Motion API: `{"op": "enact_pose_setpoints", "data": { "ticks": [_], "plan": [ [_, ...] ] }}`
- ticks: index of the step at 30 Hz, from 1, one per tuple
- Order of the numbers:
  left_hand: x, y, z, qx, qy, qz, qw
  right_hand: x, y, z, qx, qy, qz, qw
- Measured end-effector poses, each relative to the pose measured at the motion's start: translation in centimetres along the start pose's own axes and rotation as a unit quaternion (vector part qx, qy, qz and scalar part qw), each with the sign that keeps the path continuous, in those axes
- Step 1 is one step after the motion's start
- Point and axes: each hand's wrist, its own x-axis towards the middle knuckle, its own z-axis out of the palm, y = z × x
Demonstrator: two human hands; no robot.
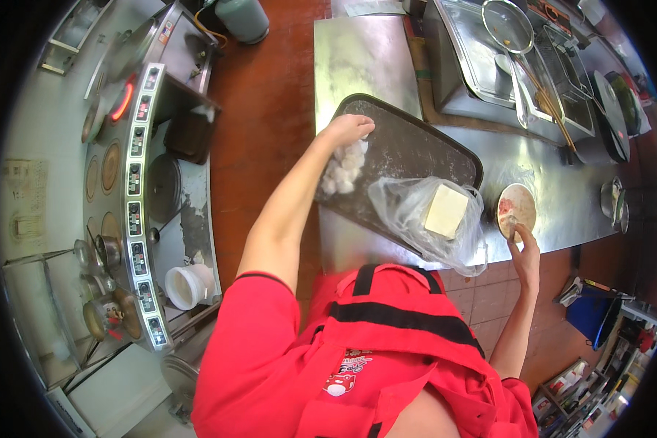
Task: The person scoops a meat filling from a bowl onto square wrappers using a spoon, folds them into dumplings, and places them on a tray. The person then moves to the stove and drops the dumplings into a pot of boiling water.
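My left hand [352,128] is over the far left part of a dark serving tray [399,139], fingers drawn together. Whether something is pinched in them is hidden. Just below that hand, a cluster of small whitish wrapped dumplings [344,171] lies on the tray, which has pale dusting. A pale square stack of what look like dough wrappers [447,211] sits in a crumpled clear plastic bag [399,205] at the tray's near right corner. My right hand [525,254] reaches into a round bowl [523,202] smeared with pinkish minced filling. Its fingertips seem to pinch a small utensil, too unclear to name.
The tray and bowl rest on a stainless steel worktable [364,55]. Behind stands a fryer [471,49] with a strainer [507,26] and long chopsticks [553,109] on top. A cooktop control panel [135,213], pots and a white bucket [189,286] are left, across the red floor.
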Motion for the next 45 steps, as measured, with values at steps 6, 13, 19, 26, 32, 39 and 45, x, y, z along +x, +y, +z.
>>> {"op": "enact_pose_setpoints", "data": {
  "ticks": [6, 13, 19, 26, 32, 39, 45],
  "plan": [
    [-7.2, -2.9, -1.3, -0.041, 0.161, 0.062, 0.984, 0.5, -9.9, 0.2, 0.172, 0.008, 0.001, 0.985],
    [-15.3, -3.3, 4.1, 0.168, 0.182, 0.016, 0.969, 11.7, -20.6, 10.3, 0.219, -0.094, -0.121, 0.963],
    [-14.1, -2.2, 5.4, 0.189, 0.193, -0.083, 0.959, 20.1, -25.9, 17.6, -0.034, -0.162, -0.373, 0.913],
    [-12.8, -1.4, 6.7, 0.173, 0.207, -0.134, 0.954, 24.3, -25.2, 20.0, -0.039, -0.297, -0.475, 0.828],
    [-11.3, -2.0, 7.1, 0.113, 0.240, -0.100, 0.959, 25.6, -22.9, 20.1, 0.041, -0.269, -0.465, 0.842],
    [-10.8, -2.0, 7.0, 0.100, 0.245, -0.093, 0.960, 23.4, -24.8, 18.1, -0.037, -0.281, -0.437, 0.854],
    [-11.0, -1.2, 7.1, 0.087, 0.245, -0.118, 0.958, 22.1, -24.6, 20.0, -0.071, -0.231, -0.498, 0.833]
  ]
}}
